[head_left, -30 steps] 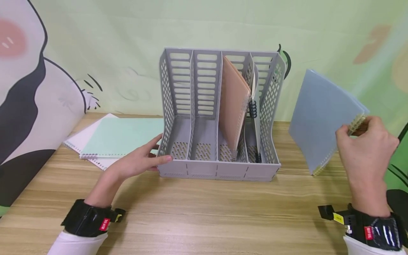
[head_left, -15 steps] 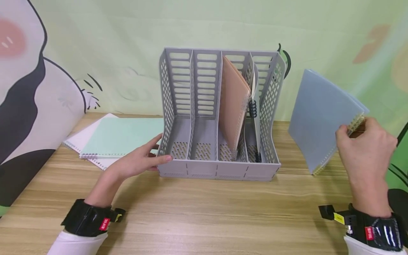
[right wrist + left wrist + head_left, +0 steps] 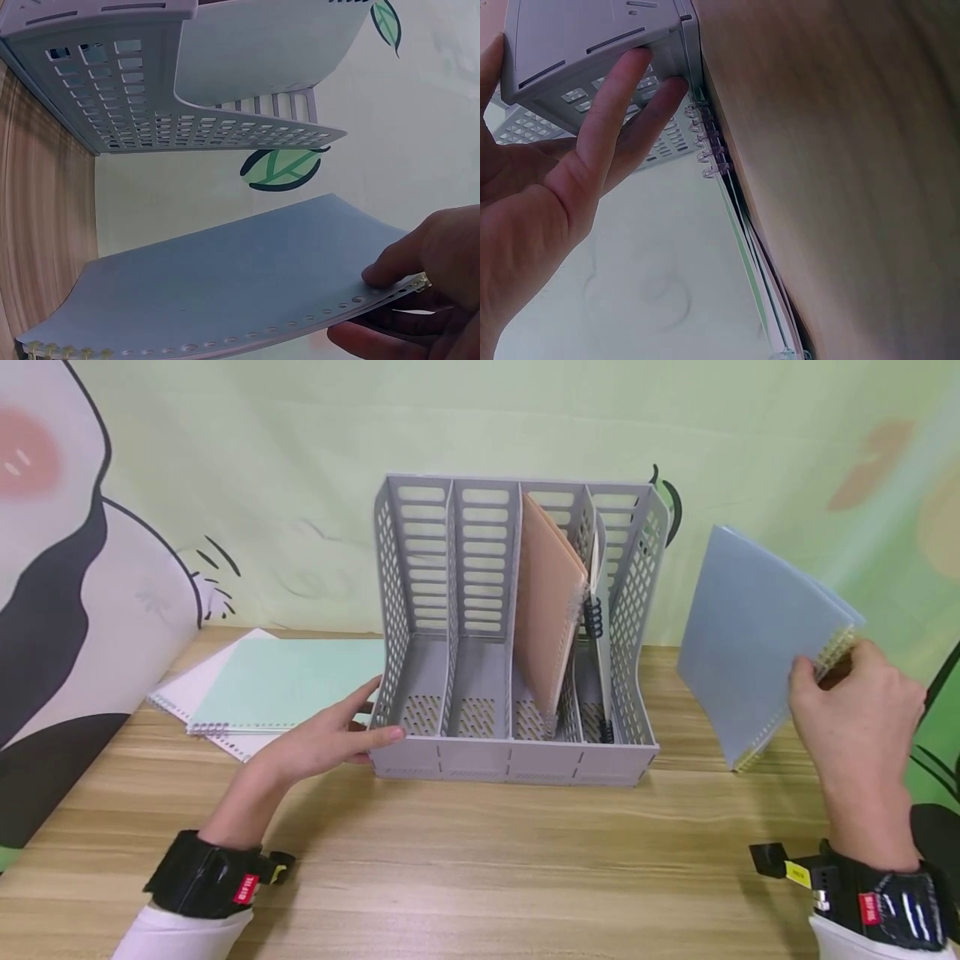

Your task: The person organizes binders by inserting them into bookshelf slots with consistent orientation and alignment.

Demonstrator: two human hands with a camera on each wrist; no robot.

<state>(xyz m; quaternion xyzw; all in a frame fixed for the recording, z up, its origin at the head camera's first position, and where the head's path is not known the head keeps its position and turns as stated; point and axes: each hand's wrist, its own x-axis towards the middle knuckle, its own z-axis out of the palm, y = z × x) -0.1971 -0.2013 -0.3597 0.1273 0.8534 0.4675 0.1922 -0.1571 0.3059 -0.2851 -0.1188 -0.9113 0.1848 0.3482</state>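
Note:
A grey file organizer with upright dividers stands on the table in the head view. My left hand holds its front left corner, thumb over the front rim and fingers along the outer side wall; the left wrist view shows those fingers against the wall. To the organizer's right, my right hand pinches a blue spiral notebook by its coil edge, holding it upright and tilted. In the right wrist view the thumb lies on the blue cover, with the other fingers beneath.
A peach spiral notebook leans in the organizer's third compartment from the left. A thin notebook with a black coil stands in the rightmost. Left of the organizer, a mint notebook lies over white notebooks. A printed cloth hangs behind.
The right hand shifts very slightly left with the blue notebook. The left hand keeps its place at the organizer.

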